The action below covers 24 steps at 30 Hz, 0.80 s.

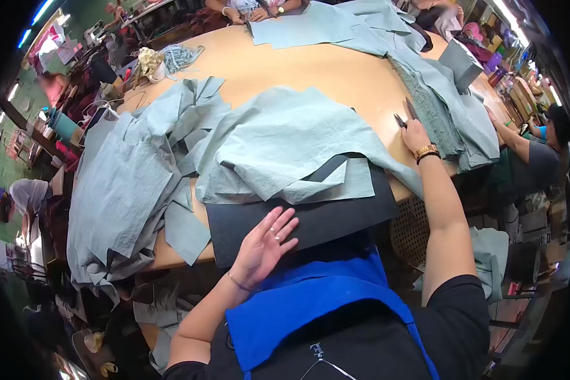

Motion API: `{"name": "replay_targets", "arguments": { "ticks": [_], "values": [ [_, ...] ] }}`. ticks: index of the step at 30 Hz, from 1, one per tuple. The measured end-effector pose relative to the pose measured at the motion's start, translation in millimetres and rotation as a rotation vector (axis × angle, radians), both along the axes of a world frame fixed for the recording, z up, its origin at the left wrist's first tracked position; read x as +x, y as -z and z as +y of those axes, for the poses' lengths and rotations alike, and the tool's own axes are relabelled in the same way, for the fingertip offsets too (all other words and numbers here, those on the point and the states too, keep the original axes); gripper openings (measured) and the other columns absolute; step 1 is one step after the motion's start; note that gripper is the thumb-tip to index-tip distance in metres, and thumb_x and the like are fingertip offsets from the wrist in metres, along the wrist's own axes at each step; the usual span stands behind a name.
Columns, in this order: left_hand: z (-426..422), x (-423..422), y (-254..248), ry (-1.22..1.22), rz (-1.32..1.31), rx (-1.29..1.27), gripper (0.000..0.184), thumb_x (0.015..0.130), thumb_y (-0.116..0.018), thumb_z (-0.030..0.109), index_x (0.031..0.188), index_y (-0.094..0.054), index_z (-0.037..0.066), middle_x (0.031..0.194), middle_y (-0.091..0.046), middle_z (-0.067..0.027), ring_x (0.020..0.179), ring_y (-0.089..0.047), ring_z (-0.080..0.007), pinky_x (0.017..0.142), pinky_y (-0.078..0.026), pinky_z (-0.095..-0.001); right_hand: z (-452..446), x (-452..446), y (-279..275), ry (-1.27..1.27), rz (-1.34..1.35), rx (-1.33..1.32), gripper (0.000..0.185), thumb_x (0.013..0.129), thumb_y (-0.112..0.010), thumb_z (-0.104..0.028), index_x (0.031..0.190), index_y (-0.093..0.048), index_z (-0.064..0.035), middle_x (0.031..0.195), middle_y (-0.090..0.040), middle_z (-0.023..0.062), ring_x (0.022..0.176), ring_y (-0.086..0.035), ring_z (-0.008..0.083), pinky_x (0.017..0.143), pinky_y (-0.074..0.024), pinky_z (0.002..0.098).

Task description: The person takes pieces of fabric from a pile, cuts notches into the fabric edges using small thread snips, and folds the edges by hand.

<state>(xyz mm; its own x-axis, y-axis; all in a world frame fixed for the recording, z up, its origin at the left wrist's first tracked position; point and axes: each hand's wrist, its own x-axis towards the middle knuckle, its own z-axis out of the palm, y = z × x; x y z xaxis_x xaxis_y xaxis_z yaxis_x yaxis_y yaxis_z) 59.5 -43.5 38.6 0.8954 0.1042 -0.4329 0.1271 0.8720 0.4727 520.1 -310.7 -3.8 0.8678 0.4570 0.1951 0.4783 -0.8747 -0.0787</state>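
Note:
My left hand (267, 246) is palm up with its fingers stretched apart, holding nothing. It hovers over or rests on the near edge of a black board (335, 223); I cannot tell which. On that board lies a crumpled grey-green fabric piece (278, 142), folded back at its near right corner. At the right, my right hand (415, 137) is closed around a pair of dark scissors (410, 110), their blades pointing away from me. Just beyond the blades is a long stack of grey-green fabric (427, 104) with frayed edges.
A large heap of grey-green fabric (123, 183) hangs over the left edge of the wooden table (266, 63). Bundles of cream and blue-green strips (180, 58) sit at the back left. Other people's hands (256, 14) work at the far side, and a co-worker (538, 149) sits at the right.

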Motion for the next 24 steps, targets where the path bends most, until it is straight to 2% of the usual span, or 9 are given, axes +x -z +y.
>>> {"name": "replay_targets", "arguments": {
  "ticks": [4, 7, 9, 10, 13, 15, 17, 21, 24],
  "values": [
    [-8, 29, 2, -0.099, -0.018, -0.062, 0.059, 0.1, -0.057, 0.036, 0.146, -0.034, 0.007, 0.155, -0.036, -0.0104, 0.143, -0.032, -0.0257, 0.115, -0.023, -0.0492, 20, 3, -10, 0.075, 0.017, 0.058, 0.032, 0.092, -0.054, -0.027, 0.096, -0.066, 0.0031, 0.103, -0.065, 0.0289, 0.095, -0.064, 0.0427, 0.084, -0.0507, 0.0496],
    [-10, 70, 19, -0.222, -0.037, 0.05, 0.032, 0.099, -0.058, 0.034, 0.124, -0.054, 0.014, 0.132, -0.056, -0.0046, 0.131, -0.046, -0.0219, 0.109, -0.032, -0.0439, 96, -40, -31, -0.164, 0.143, 0.471, 0.036, 0.099, -0.046, -0.033, 0.102, -0.061, 0.0003, 0.093, -0.065, 0.0257, 0.088, -0.064, 0.0389, 0.078, -0.0483, 0.0491],
    [-7, 98, 25, -0.262, 0.018, 0.094, 0.035, 0.095, -0.066, 0.032, 0.124, -0.057, 0.014, 0.125, -0.06, -0.0027, 0.12, -0.05, -0.019, 0.101, -0.035, -0.0415, 146, -98, -51, -0.362, 0.165, 0.638, 0.043, 0.098, -0.055, -0.043, 0.097, -0.06, -0.0008, 0.081, -0.063, 0.0206, 0.072, -0.061, 0.0318, 0.067, -0.0468, 0.0436],
    [-3, 106, 25, -0.28, 0.041, 0.124, 0.037, 0.092, -0.07, 0.031, 0.124, -0.058, 0.013, 0.122, -0.061, -0.0018, 0.114, -0.053, -0.0175, 0.097, -0.037, -0.0403, 162, -131, -80, -0.33, 0.34, 0.442, 0.045, 0.094, -0.061, -0.046, 0.095, -0.059, -0.0009, 0.079, -0.065, 0.0187, 0.072, -0.063, 0.0307, 0.067, -0.0484, 0.0416],
    [10, 110, 12, -0.304, 0.055, 0.165, 0.036, 0.087, -0.076, 0.025, 0.12, -0.062, 0.017, 0.111, -0.065, 0.002, 0.1, -0.056, -0.0131, 0.086, -0.04, -0.0352, 195, -153, -61, -0.518, 0.188, 0.246, 0.048, 0.088, -0.066, -0.051, 0.099, -0.057, -0.0056, 0.086, -0.069, 0.0172, 0.083, -0.067, 0.0368, 0.074, -0.0517, 0.0469],
    [17, 98, 4, -0.391, 0.098, 0.409, 0.044, 0.083, -0.078, 0.022, 0.121, -0.06, 0.008, 0.108, -0.066, 0.0001, 0.095, -0.06, -0.013, 0.079, -0.044, -0.0297, 203, -143, -39, -0.465, 0.201, 0.188, 0.047, 0.088, -0.064, -0.051, 0.099, -0.057, -0.0063, 0.087, -0.069, 0.0172, 0.085, -0.067, 0.0368, 0.075, -0.0522, 0.0472],
    [41, 84, 23, -0.453, -0.076, 0.452, 0.035, 0.083, -0.073, 0.015, 0.115, -0.062, 0.009, 0.106, -0.067, -0.0027, 0.101, -0.063, -0.0146, 0.088, -0.049, -0.0364, 203, -128, -24, -0.424, 0.138, 0.206, 0.045, 0.091, -0.061, -0.051, 0.1, -0.056, -0.0075, 0.087, -0.07, 0.0178, 0.085, -0.068, 0.0376, 0.075, -0.0525, 0.0481],
    [88, 52, 33, -0.363, -0.132, 0.079, 0.049, 0.076, -0.058, 0.0, 0.124, -0.052, 0.004, 0.108, -0.066, -0.0111, 0.087, -0.068, -0.0232, 0.089, -0.056, -0.0445, 195, -103, -29, -0.3, 0.107, 0.235, 0.043, 0.094, -0.057, -0.049, 0.101, -0.055, -0.0067, 0.085, -0.069, 0.0193, 0.085, -0.067, 0.0397, 0.074, -0.052, 0.0494],
    [96, 46, 45, -0.17, -0.359, -0.229, 0.04, 0.09, -0.065, 0.033, 0.122, -0.058, 0.009, 0.113, -0.068, -0.0131, 0.1, -0.068, -0.0263, 0.096, -0.051, -0.052, 190, -93, -29, -0.267, 0.145, 0.357, 0.042, 0.097, -0.053, -0.047, 0.102, -0.053, -0.0052, 0.086, -0.068, 0.0199, 0.08, -0.066, 0.0392, 0.073, -0.0514, 0.0473]
  ]
}}
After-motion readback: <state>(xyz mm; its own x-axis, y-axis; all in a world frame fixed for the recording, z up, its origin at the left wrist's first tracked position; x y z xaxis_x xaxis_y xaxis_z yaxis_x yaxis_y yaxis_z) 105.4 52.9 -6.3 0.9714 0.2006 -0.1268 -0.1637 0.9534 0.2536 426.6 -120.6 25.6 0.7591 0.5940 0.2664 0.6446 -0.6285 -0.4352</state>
